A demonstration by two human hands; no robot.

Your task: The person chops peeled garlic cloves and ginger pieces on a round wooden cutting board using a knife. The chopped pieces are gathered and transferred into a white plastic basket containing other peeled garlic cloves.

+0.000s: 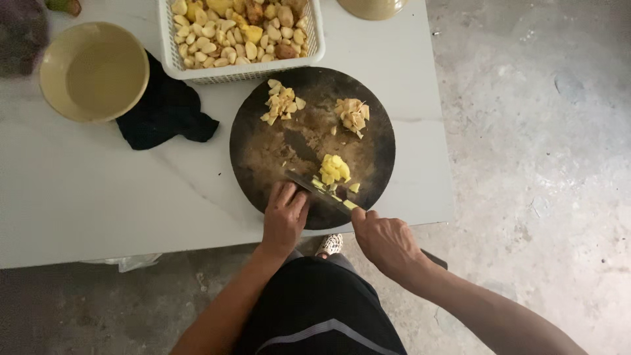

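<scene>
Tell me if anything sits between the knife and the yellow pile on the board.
Nothing visible does. The knife, held in the right hand, lies flat on the board with its edge right against the yellow pile. The left hand presses on the blade's near side, away from the pile.

Beyond the fingers, at the far edge of the pale worktop, stands a white slatted basket filled with peeled garlic cloves and ginger pieces. Up and to the left of the fingers sits an empty cream bowl, with a crumpled black cloth just beside it, partly under the basket. Grey concrete floor lies to their right.
</scene>
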